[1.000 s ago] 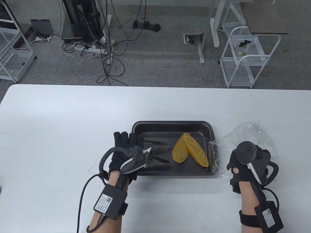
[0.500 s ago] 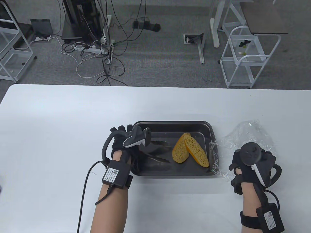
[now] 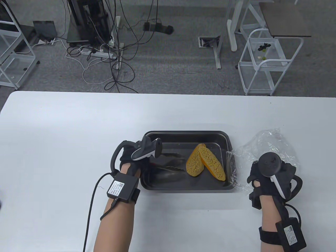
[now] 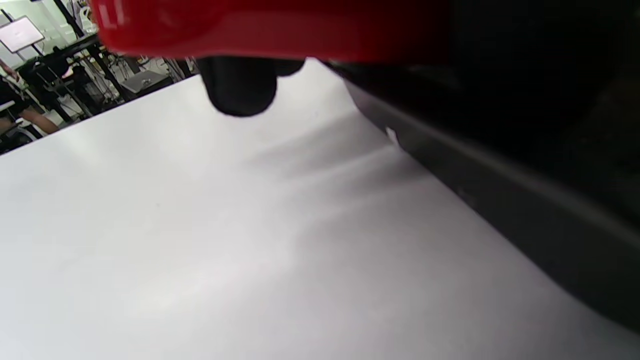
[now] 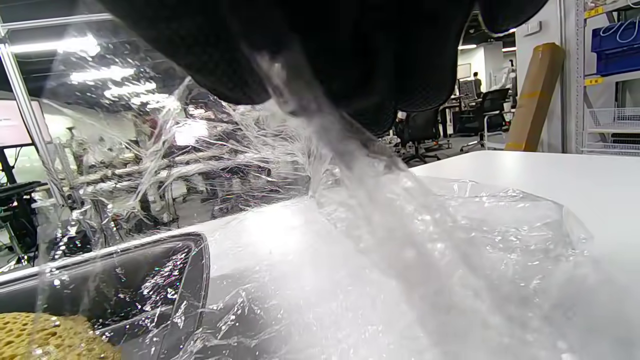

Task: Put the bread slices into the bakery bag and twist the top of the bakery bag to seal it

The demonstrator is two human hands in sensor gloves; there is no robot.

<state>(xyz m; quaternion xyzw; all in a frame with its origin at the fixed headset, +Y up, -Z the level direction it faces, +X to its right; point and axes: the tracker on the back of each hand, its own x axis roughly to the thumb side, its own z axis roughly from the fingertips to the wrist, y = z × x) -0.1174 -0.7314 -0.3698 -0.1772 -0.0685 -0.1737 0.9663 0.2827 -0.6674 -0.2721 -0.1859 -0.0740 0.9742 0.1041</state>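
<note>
Table view shows two yellow porous bread slices (image 3: 205,164) inside the dark metal tray (image 3: 183,135), left hand (image 3: 131,160) grasping black tongs (image 3: 169,164) there, right hand (image 3: 265,181) pinching the clear crinkled plastic bag (image 3: 265,145) beside it; best hold the mouth wide.

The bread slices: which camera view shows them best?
The table view: both bread slices lie in full sight, overlapping in the dark tray. The right wrist view shows only one yellow corner at its bottom left, behind the clear bag. The left wrist view shows no bread.
</note>
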